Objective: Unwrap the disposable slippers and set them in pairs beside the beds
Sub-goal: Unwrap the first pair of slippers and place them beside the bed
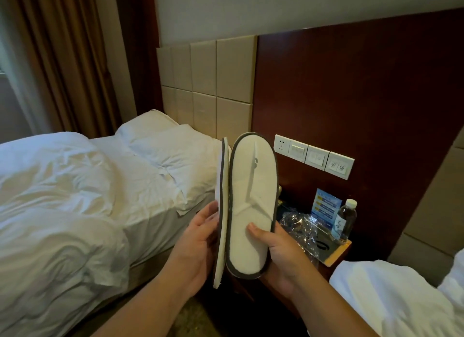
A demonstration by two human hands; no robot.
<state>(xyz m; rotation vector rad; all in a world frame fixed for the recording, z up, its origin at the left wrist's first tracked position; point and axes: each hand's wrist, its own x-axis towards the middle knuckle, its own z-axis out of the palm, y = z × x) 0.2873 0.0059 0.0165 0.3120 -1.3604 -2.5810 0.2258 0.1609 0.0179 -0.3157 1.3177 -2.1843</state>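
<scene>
Two flat white disposable slippers with dark grey edging stand upright between my hands, held above the gap between the beds. My left hand [200, 238] grips the left slipper [221, 211], which is turned edge-on. My right hand [276, 251] holds the right slipper [251, 198] from below, thumb pressed on its white face, with its flattened upper showing. The crumpled clear plastic wrapper [298, 226] lies on the nightstand [336, 253] behind the right slipper.
A bed with white duvet and pillows [100, 186] fills the left. A second bed's white bedding [401, 299] is at the lower right. A water bottle [346, 221] and a blue card [326, 206] stand on the nightstand. Wall switches [313, 155] sit above it.
</scene>
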